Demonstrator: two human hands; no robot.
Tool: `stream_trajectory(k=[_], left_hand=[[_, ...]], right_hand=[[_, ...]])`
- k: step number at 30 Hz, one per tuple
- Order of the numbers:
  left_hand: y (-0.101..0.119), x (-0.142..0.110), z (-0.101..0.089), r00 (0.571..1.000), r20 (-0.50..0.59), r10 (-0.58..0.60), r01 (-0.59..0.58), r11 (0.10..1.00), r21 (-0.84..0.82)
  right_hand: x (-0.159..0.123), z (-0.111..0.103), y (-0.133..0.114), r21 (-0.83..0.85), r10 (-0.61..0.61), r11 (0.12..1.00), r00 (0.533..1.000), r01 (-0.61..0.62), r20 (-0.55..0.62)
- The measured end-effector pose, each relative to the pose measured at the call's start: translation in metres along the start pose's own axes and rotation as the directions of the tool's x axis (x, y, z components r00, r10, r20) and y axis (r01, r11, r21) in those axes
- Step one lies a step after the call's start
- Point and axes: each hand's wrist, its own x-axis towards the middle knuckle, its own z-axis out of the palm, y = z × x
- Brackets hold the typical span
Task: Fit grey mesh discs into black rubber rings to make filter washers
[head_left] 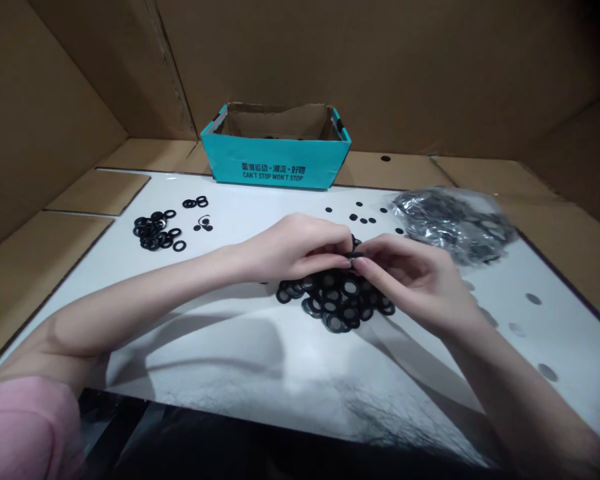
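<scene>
My left hand and my right hand meet above the middle of the white table. Both pinch the same small black ring between their fingertips. Right below them lies a heap of black rings with grey centres. The fingers of both hands are closed round the ring, which they partly hide.
A pile of plain black rings lies at the far left, with a few loose ones beside it. Small black discs are scattered behind my hands. A clear plastic bag of rings lies at the right. A teal cardboard box stands at the back. Cardboard walls surround the table.
</scene>
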Motion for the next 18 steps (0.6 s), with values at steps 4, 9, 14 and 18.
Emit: stream_trajectory(k=[4, 9, 14, 18], left_hand=[[0.004, -0.003, 0.001, 1.0, 0.007, -0.005, 0.005, 0.999, -0.036], [-0.001, -0.014, -0.012, 0.989, 0.047, -0.142, 0.14, 0.989, 0.041], [-0.024, -0.044, -0.064, 0.872, -0.045, -0.487, 0.457, 0.778, 0.431], [-0.055, -0.079, -0.112, 0.622, -0.076, -0.779, 0.6, 0.412, 0.686]], right_hand=[[-0.001, 0.004, -0.004, 0.07, 0.018, 0.997, 1.0, -0.02, 0.022], [-0.001, -0.001, 0.006, -0.239, -0.147, 0.961, 0.989, 0.14, -0.012], [0.002, -0.014, 0.021, -0.533, -0.353, 0.782, 0.934, 0.325, 0.052], [0.002, -0.026, 0.023, -0.543, -0.261, 0.771, 0.943, 0.332, 0.207]])
